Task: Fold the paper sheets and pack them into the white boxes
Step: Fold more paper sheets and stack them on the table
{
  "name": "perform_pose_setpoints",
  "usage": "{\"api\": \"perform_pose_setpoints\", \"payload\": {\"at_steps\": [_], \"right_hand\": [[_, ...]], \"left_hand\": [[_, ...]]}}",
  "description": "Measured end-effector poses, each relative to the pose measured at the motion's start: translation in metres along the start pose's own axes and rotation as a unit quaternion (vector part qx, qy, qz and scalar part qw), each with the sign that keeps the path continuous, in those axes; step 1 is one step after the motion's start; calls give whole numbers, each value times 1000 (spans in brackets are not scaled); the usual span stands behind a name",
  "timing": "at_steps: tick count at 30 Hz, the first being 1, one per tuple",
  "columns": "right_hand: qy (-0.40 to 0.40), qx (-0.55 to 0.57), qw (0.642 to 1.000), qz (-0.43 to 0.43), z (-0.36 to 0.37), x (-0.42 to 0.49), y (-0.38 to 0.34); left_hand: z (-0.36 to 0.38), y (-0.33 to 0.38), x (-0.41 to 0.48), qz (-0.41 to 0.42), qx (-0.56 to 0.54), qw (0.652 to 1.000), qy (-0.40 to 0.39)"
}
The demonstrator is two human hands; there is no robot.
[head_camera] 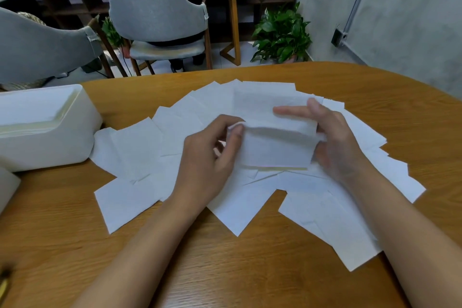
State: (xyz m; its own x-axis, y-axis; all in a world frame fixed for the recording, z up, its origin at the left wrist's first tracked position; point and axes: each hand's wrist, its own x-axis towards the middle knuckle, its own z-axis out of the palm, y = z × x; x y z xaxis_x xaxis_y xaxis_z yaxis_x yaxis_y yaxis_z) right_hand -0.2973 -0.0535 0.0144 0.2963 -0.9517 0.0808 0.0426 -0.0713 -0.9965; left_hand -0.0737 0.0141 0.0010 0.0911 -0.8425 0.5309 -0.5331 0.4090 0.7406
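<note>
Head view: left hand (212, 150) and right hand (337, 142) pinched opposite ends of the sheet (275, 150). Uneven pull risked a skewed crease.

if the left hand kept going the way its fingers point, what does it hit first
The left hand pinches the folded sheet, so that comes first; beyond it, probably the right hand holding the other end, though depth is unclear.

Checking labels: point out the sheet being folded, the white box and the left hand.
sheet being folded (275, 150), head view, front flap.
white box (47, 150), head view, front wall.
left hand (207, 157), head view, back of hand.
</note>
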Motion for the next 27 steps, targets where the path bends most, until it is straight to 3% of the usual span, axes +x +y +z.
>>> {"api": "perform_pose_setpoints", "payload": {"at_steps": [4, 8, 11, 22, 25, 27], "right_hand": [[-46, 113, 993, -6, 12, -6, -1], [-7, -30, 999, -19, 13, -8, 2], [-2, -64, 998, -26, 17, -9, 2], [-47, -18, 994, -95, 18, -9, -3], [-73, 27, 993, -84, 16, -9, -5], [-79, -16, 992, -99, 13, -9, -5]], "left_hand": [[-6, -8, 6, -105, -68, 992, 8], [-7, -10, 7, -140, -101, 985, 13], [-9, -9, 9, -134, -106, 985, 0], [-8, -14, 10, -165, -118, 977, 60], [-7, -8, 10, -205, -155, 966, 18], [-7, -5, 11, -200, -181, 963, 4]]}}
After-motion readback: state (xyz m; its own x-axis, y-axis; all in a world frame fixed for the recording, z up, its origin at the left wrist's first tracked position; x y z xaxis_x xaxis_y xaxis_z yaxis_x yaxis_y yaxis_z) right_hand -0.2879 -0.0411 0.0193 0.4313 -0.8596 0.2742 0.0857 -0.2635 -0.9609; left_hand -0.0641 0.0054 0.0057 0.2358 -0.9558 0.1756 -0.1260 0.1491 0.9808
